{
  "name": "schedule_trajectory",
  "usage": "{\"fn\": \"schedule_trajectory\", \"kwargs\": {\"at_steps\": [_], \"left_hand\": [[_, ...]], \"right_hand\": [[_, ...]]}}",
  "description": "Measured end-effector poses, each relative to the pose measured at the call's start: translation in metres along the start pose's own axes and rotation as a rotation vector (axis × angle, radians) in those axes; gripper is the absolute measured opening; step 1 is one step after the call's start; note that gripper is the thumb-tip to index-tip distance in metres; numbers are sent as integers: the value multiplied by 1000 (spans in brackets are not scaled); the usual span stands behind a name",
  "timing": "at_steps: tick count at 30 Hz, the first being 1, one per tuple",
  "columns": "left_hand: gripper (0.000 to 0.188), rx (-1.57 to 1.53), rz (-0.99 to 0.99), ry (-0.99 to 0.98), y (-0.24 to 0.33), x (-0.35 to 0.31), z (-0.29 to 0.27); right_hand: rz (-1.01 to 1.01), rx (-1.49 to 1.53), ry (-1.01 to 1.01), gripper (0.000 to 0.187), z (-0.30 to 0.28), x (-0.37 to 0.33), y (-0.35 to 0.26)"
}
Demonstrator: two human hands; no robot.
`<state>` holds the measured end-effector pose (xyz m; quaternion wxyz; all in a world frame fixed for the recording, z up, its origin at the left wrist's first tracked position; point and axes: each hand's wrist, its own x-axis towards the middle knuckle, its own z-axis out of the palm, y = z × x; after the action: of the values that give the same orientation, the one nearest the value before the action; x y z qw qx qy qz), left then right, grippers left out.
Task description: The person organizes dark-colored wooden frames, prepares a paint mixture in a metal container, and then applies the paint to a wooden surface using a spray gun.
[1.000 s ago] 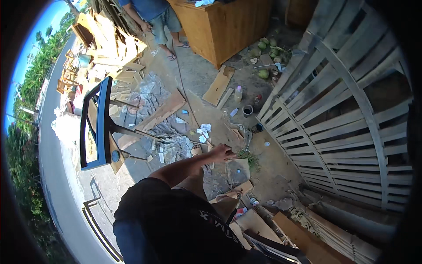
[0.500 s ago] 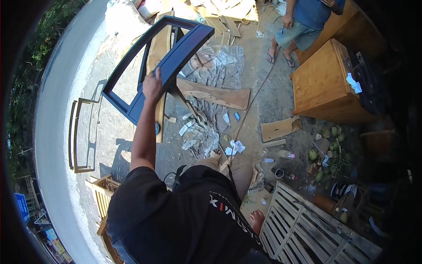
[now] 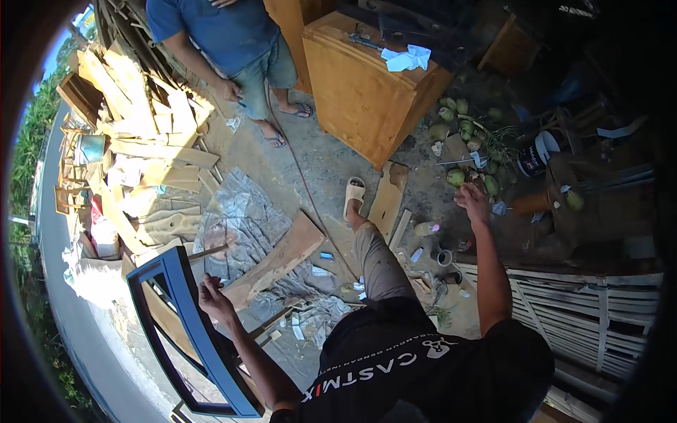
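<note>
My left hand [image 3: 217, 299] is just right of a dark blue curved frame [image 3: 199, 335] at the lower left. Its fingers are loosely bent, and I see nothing between them. The frame is propped on or over a long wooden board [image 3: 169, 321]. My right hand [image 3: 474, 204] hangs in the air at the right, with its fingers half curled and apart, holding nothing. In the picture it lies just below the green coconuts [image 3: 458, 178]. My sandalled foot [image 3: 355, 199] is stepping forward.
A person [image 3: 243, 60] in a blue shirt stands ahead beside a wooden cabinet [image 3: 360, 84]. A cable [image 3: 305, 169] crosses the ground. Planks [image 3: 166, 151], crumpled plastic sheeting [image 3: 243, 204] and a flat board [image 3: 389, 201] lie about. A slatted bench [image 3: 564, 303] stands at right.
My left hand has come off the blue frame. My view has turned right, so the frame sits lower in it. My right arm has come into view, and one foot has moved forward.
</note>
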<state>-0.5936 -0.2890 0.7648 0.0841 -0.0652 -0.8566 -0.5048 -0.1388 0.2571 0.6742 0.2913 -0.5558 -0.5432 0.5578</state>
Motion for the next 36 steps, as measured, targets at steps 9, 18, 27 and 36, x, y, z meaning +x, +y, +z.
{"fn": "schedule_trajectory", "kwargs": {"at_steps": [9,18,27,36], "left_hand": [[42,-380,247,-769,279,199,395],[92,-448,-54,-1258,528,303,754],[106,-379,-395,-1705,562,264,868],[99,-629,-685,-1705,544,251,863]], "right_hand": [[-519,151,467,51,41,303,-352],[56,-190,180,109,54,462,-456],[156,-224,9,95,34,514,-449],[304,147,46,52,54,507,-460]]}}
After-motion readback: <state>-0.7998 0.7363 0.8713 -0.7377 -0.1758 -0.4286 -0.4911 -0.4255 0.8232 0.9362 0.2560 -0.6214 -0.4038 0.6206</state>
